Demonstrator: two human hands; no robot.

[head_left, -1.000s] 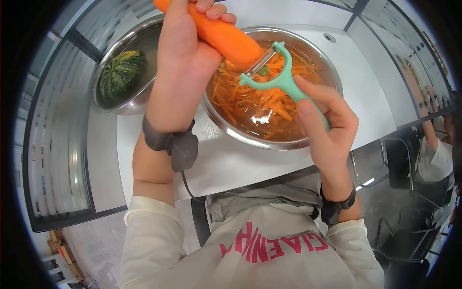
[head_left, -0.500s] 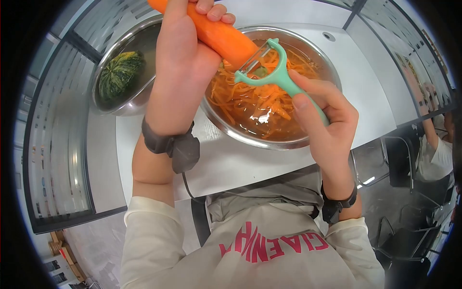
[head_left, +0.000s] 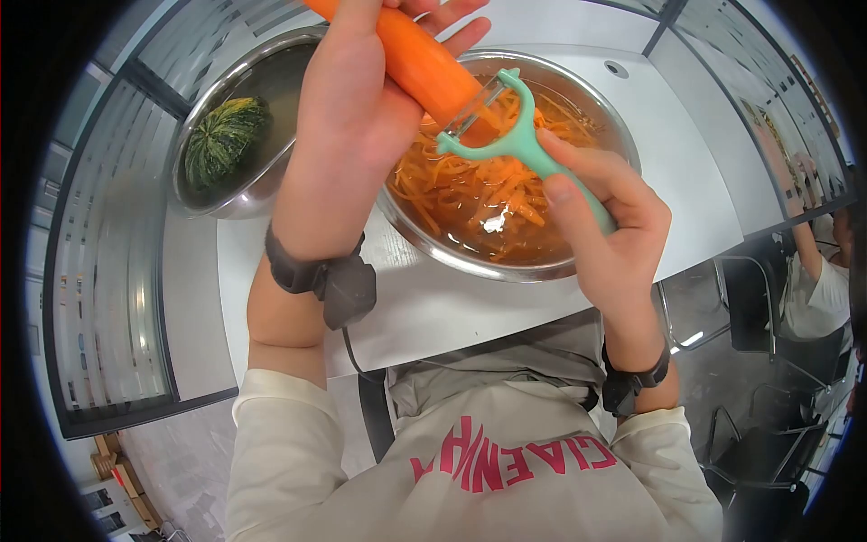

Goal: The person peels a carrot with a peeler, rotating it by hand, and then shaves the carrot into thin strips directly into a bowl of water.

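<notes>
A thick peeled carrot (head_left: pixel 424 68) slants down to the right, held by my left hand (head_left: pixel 361 90). Its thumb and palm support the carrot while a few fingertips stick out loosely beyond it. My right hand (head_left: pixel 614 208) grips a mint-green Y-shaped peeler (head_left: pixel 519 144) by the handle. The peeler's metal blade lies against the carrot's lower end. Beneath both is a steel bowl (head_left: pixel 623 117) of orange-tinted water with many carrot shavings (head_left: pixel 506 190) floating in it.
To the left, a second steel bowl (head_left: pixel 244 203) holds water and a green striped squash (head_left: pixel 226 140). Both bowls stand on a white table (head_left: pixel 424 316) with low partitions. A cable hangs from my left wristband (head_left: pixel 330 285). Black chairs (head_left: pixel 759 452) and another person's sleeve (head_left: pixel 813 303) are at right.
The fingers of my left hand have loosened and spread around the carrot, and the hand has shifted slightly right. The peeler has barely moved.
</notes>
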